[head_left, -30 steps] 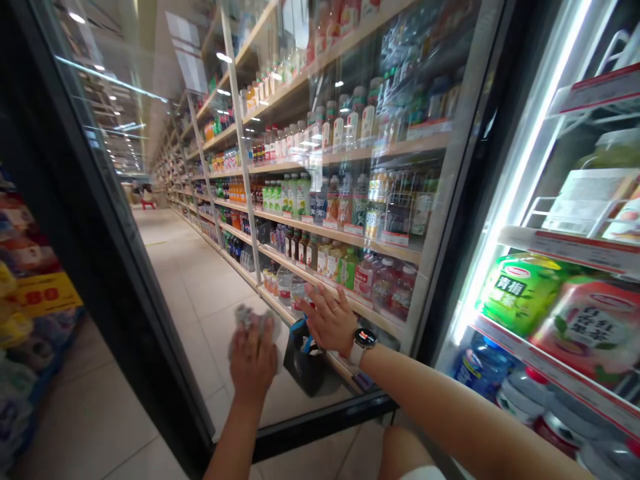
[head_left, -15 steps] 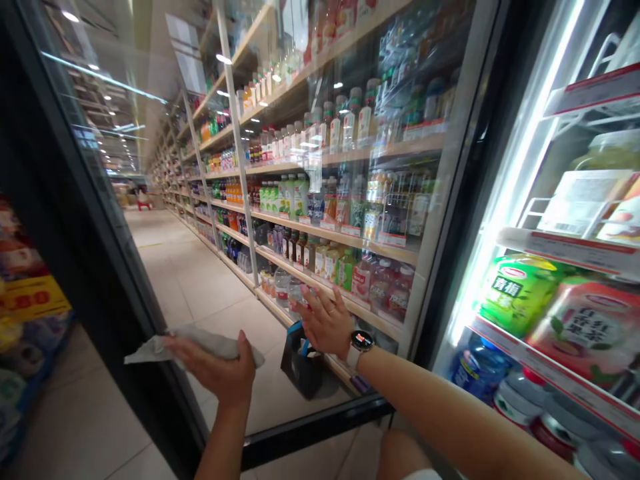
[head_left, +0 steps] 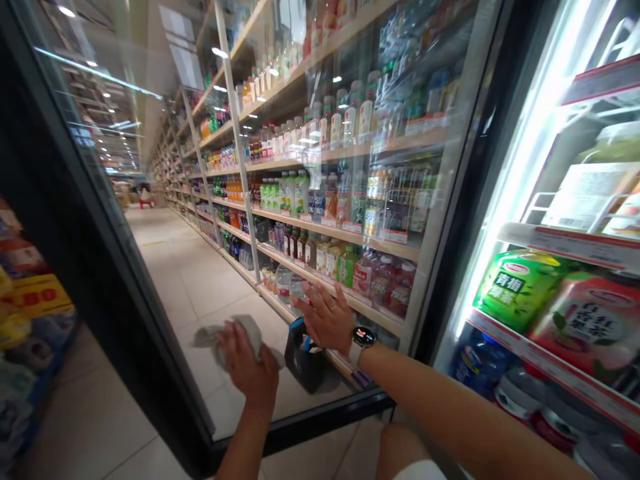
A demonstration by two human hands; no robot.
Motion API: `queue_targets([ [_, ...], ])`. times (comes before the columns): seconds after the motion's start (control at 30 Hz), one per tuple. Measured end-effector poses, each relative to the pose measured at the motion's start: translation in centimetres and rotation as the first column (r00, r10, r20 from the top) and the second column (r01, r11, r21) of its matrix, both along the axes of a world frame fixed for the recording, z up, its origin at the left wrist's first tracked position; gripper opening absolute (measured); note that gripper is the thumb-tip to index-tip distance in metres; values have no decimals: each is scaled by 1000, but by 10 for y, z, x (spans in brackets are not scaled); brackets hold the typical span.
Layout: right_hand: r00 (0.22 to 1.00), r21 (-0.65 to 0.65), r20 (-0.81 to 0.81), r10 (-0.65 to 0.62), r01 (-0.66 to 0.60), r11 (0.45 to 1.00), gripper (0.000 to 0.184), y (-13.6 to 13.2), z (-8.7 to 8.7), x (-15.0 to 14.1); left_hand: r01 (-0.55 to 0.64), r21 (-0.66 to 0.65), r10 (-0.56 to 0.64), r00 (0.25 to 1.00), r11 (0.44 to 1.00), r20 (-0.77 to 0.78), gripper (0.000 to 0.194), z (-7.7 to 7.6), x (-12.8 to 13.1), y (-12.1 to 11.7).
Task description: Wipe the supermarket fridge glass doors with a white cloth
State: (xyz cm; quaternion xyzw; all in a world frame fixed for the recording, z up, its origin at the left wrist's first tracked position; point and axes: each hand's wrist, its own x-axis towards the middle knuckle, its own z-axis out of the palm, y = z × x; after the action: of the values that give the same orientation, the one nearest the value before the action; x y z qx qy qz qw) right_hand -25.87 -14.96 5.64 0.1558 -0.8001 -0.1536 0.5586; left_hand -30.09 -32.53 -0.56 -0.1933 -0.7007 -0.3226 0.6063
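A glass door [head_left: 195,267] in a black frame stands in front of me. Against its lower part, my left hand [head_left: 247,363] presses a grey cloth [head_left: 253,327], fingers over it and slightly blurred. My right hand [head_left: 327,320], to the right and a little higher, lies flat on the pane with fingers stretched out and holds nothing. A watch [head_left: 363,337] is on its wrist. Through the glass, behind the right hand, a black bag [head_left: 305,370] with blue trim shows near the floor.
On the right is a lit cooler with a green drink pack [head_left: 515,290], a red drink pack [head_left: 587,327] and large bottles below. Beyond the glass, long shelves [head_left: 340,233] of bottles run along an aisle. A yellow price sign [head_left: 43,295] stands over goods at the left.
My left hand has moved right along the glass with the cloth, from near the left frame. The cloth is now more bunched up. My right hand stays about where it was.
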Motion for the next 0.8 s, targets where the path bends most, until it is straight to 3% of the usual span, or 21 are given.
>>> queue_targets([
  [0.07,1000,-4,-9,9,-9,1000,58,0,0,0,77,-274,-103,991,959,-85,64,-14,2,8],
  [0.13,1000,0,-16,15,-15,1000,56,1,1,1,103,-489,-200,968,866,-149,59,-28,2,13],
  [0.17,1000,2,-16,12,-12,1000,56,1,1,1,92,-542,-215,962,835,-167,56,-34,2,13],
  [0.23,1000,7,-10,1,-1,1000,57,2,1,1,46,-553,-175,967,832,-183,50,-38,-1,11],
  [0.33,1000,9,2,-10,10,1000,58,4,0,2,-51,-479,-65,973,876,-223,51,-29,-7,-3],
  [0.43,1000,6,19,-14,14,1000,59,4,-2,2,-106,-335,35,977,936,-211,70,-6,-14,-24],
  [0.53,1000,9,13,-6,6,1000,59,4,-1,3,-103,-55,102,995,993,-14,86,15,-16,-43],
  [0.6,1000,10,-6,-2,2,1000,58,4,0,4,-109,139,90,987,984,134,91,24,-14,-49],
  [0.7,1000,10,-19,5,-5,1000,56,3,1,4,-99,279,40,977,955,209,85,27,-10,-46],
  [0.8,1000,4,-13,16,-16,1000,56,3,1,4,-79,226,44,987,971,153,80,16,-5,-28],
])
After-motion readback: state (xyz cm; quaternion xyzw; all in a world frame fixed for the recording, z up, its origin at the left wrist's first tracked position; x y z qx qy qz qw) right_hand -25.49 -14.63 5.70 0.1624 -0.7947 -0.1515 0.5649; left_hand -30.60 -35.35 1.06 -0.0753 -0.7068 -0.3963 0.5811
